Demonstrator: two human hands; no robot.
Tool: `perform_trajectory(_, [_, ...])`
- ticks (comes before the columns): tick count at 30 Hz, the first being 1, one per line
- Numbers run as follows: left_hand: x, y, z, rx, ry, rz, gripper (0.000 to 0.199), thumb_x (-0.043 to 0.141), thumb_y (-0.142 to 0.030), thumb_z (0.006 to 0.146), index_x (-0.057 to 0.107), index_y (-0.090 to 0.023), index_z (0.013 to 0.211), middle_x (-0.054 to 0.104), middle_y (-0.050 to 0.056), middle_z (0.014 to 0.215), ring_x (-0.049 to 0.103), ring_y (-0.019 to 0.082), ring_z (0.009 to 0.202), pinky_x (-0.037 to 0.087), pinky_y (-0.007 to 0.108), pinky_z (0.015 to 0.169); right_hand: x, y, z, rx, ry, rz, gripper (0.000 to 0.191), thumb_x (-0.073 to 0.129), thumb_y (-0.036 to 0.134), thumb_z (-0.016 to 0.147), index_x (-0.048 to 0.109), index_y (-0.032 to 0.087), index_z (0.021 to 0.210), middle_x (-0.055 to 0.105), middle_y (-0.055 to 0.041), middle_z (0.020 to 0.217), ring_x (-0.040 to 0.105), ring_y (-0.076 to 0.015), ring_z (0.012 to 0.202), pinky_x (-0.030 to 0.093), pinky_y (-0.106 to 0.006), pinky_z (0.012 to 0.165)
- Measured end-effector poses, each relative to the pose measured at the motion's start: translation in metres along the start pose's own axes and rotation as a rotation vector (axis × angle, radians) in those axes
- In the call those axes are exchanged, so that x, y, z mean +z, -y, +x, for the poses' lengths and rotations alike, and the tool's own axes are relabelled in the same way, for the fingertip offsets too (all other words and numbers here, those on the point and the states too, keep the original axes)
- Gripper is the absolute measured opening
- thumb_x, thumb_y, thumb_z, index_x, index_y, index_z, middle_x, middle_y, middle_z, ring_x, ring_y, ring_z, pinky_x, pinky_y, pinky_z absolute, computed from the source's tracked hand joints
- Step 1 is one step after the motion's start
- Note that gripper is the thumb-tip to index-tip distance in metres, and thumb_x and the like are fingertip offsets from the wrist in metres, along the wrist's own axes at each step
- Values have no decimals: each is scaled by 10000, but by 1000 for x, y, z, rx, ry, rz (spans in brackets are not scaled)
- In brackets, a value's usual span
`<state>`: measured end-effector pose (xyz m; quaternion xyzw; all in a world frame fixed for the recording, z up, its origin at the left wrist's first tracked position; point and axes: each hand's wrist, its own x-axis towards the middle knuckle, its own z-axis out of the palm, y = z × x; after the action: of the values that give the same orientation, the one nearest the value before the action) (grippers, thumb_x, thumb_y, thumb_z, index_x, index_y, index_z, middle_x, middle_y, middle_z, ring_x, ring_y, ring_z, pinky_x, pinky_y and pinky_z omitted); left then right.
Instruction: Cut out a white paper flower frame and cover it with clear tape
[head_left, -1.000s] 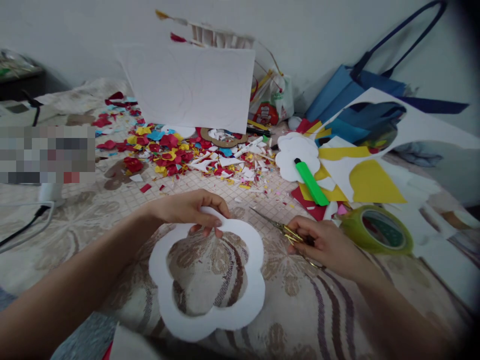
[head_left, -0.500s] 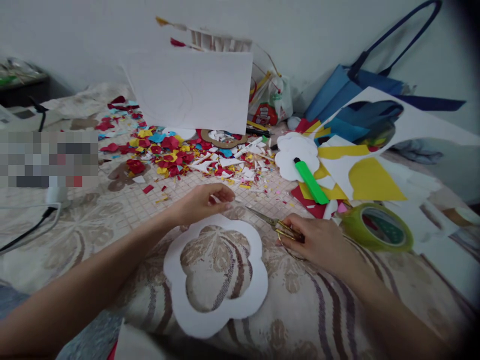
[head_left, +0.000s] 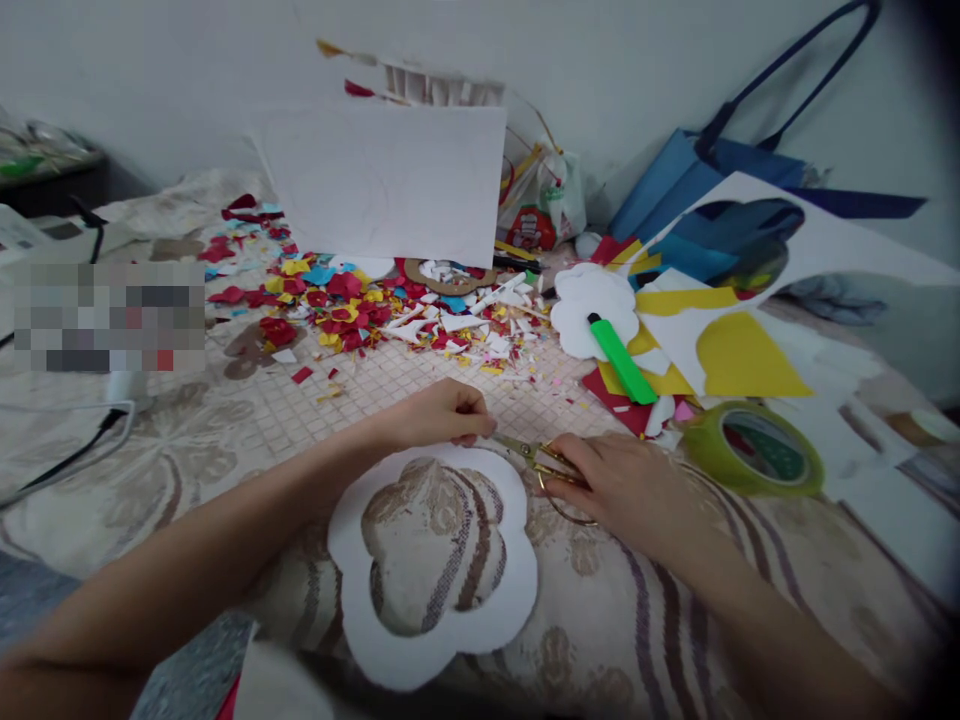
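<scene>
My right hand [head_left: 619,485] grips a pair of scissors [head_left: 532,452] with gold handles, its blades pointing left. Close by the blade tips, my left hand [head_left: 450,412] is closed in a pinch; whatever is between its fingertips is too small to make out. Below both hands lies a white paper flower-shaped ring [head_left: 506,610] with a large cut-out centre, flat on the patterned tablecloth [head_left: 577,600]. The upper edge of the ring is just under my left wrist.
Coloured paper scraps [head_left: 352,310] spread behind my hands. A green marker [head_left: 622,360] rests on a white paper flower [head_left: 585,290]. At the right are a tape roll [head_left: 694,450], yellow paper [head_left: 750,360] and a blue bag [head_left: 660,185]. A white sheet [head_left: 397,190] stands at the back.
My left hand has moved slightly right and its fingers have closed. The scissors in my right hand have shifted left, bringing the blade tips to my left fingertips.
</scene>
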<state>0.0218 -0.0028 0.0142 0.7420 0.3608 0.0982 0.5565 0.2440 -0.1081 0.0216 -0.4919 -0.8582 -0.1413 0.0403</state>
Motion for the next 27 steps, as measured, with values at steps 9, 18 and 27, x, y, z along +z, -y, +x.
perform_trajectory(9, [-28, 9, -7, -37, -149, -33, 279, 602, -365, 769, 576, -142, 605, 521, -27, 498, 390, 50, 418, 290, 181, 408, 0, -3, -3, 65, -12, -12, 227, 618, 415, 826, 595, 195, 876, 666, -19, 664, 634, -197, 632, 338, -286, 571])
perform_trajectory(18, [-46, -5, 17, -37, -273, -137, 283, 530, -339, 856, 655, -120, 727, 647, 43, 618, 526, 69, 490, 378, 181, 448, 9, -31, -6, 402, -176, 176, 259, 562, 470, 830, 596, 219, 887, 657, 14, 598, 615, -162, 533, 324, -243, 507])
perform_trajectory(27, [-32, -38, 80, 71, -224, 41, 258, 493, -280, 869, 667, -94, 821, 712, 114, 786, 656, 148, 685, 505, 287, 657, 4, -43, -6, 599, -276, 490, 293, 553, 515, 828, 546, 222, 829, 605, 30, 555, 534, -132, 492, 346, -244, 498])
